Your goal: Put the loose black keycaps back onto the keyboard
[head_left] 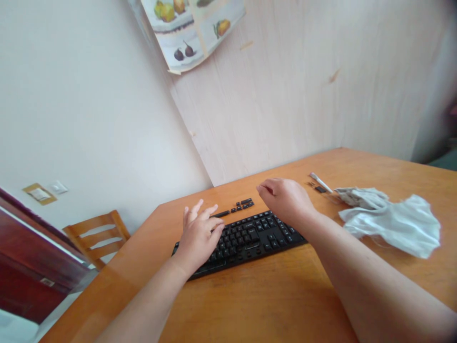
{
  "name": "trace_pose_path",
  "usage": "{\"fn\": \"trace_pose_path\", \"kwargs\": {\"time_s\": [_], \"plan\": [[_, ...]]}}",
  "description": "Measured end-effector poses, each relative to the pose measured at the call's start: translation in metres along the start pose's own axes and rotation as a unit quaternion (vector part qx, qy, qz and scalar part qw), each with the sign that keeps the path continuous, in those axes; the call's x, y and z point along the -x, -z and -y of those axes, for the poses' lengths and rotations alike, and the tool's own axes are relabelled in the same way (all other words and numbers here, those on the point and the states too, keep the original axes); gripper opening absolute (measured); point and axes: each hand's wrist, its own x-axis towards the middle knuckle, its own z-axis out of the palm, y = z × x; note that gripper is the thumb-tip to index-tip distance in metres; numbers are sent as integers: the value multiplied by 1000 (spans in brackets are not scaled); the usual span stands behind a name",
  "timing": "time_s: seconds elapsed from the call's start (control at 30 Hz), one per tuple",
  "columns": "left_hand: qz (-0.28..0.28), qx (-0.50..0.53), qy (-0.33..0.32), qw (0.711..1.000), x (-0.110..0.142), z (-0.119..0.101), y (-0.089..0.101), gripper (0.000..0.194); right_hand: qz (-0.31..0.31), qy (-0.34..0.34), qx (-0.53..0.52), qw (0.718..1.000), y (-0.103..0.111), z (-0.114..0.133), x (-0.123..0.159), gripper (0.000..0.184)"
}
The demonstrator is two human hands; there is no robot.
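A black keyboard [250, 238] lies on the orange wooden table [250, 305]. My left hand [198, 236] rests flat on the keyboard's left end, fingers stretched out and apart. My right hand [285, 197] hovers over the keyboard's far right edge with its fingers curled together toward the left; whether they pinch anything is hidden. Several loose black keycaps [243, 205] lie in a row on the table just beyond the keyboard, between the two hands.
A crumpled white cloth [392, 219] lies on the table to the right. A small white tool [320, 182] and a dark bit [320, 189] lie beyond it. A wooden chair [96, 233] stands at the table's left. Walls close in behind the table.
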Motion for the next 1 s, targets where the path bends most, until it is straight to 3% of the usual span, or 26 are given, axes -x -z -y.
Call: {"fn": "trace_pose_path", "kwargs": {"time_s": [0.23,0.5,0.7,1.0], "plan": [[42,28,38,998,-63,37,-44,22,-8,12,-4,1000,1,1,0,35],[116,27,10,993,-120,38,-93,21,-23,18,-3,1000,6,5,1,32],[153,26,-2,988,-140,34,-108,21,-27,15,2,1000,7,4,2,32],[152,30,-3,988,-145,38,-115,17,-26,16,6,1000,8,6,3,32]]}}
